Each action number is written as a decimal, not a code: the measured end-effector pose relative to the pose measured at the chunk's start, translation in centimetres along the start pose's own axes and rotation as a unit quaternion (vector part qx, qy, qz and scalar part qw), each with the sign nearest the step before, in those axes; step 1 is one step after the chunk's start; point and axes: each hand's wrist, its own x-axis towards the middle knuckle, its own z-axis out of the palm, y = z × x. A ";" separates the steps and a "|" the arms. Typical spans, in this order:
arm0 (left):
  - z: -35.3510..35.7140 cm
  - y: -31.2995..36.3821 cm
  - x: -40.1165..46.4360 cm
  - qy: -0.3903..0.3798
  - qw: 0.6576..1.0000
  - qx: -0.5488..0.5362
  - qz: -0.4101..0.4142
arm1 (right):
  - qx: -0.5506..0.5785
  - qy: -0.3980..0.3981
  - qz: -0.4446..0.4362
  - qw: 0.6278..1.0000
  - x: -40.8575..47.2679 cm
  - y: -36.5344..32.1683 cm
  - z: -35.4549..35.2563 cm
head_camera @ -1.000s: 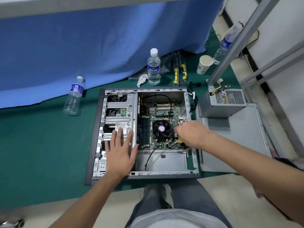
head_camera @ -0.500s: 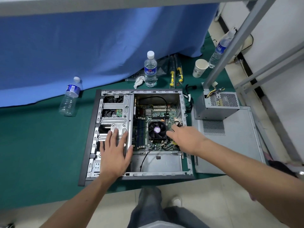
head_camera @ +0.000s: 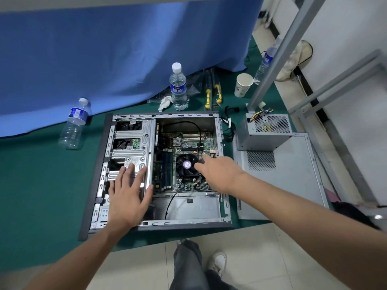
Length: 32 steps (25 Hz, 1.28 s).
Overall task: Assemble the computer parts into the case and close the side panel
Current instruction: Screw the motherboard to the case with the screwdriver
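Note:
An open computer case (head_camera: 188, 225) lies on its side on the green floor mat. Its motherboard (head_camera: 188, 143) carries a black CPU fan (head_camera: 187, 164) with a purple hub. My left hand (head_camera: 127, 195) rests flat, fingers spread, on the metal drive cage (head_camera: 132, 147). My right hand (head_camera: 217, 172) hovers over the board beside the fan, with the fingers extended and nothing in it. The grey power supply (head_camera: 266, 132) stands outside the case, on the detached side panel (head_camera: 293, 174) at the right.
Water bottles stand at the back (head_camera: 178, 86), lie at the left (head_camera: 74, 124) and sit by the frame (head_camera: 265, 63). A paper cup (head_camera: 243, 84), yellow-handled tools (head_camera: 213, 91), a blue cloth (head_camera: 104, 49) and a grey metal frame (head_camera: 282, 49) surround the case.
My right hand uncurled and slid left from the board's right edge toward the fan. The view pulled back and up; my left hand stayed on the drive cage.

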 end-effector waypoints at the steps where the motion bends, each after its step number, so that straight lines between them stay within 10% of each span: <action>1: 0.0 0.0 0.0 0.000 1.000 -0.001 -0.001 | -0.020 0.009 0.014 1.000 -0.1 -0.2 0.0; 32: -0.4 0.1 -0.1 -0.004 1.000 -0.012 0.000 | 0.007 -0.082 -0.002 0.997 -0.6 0.1 -2.6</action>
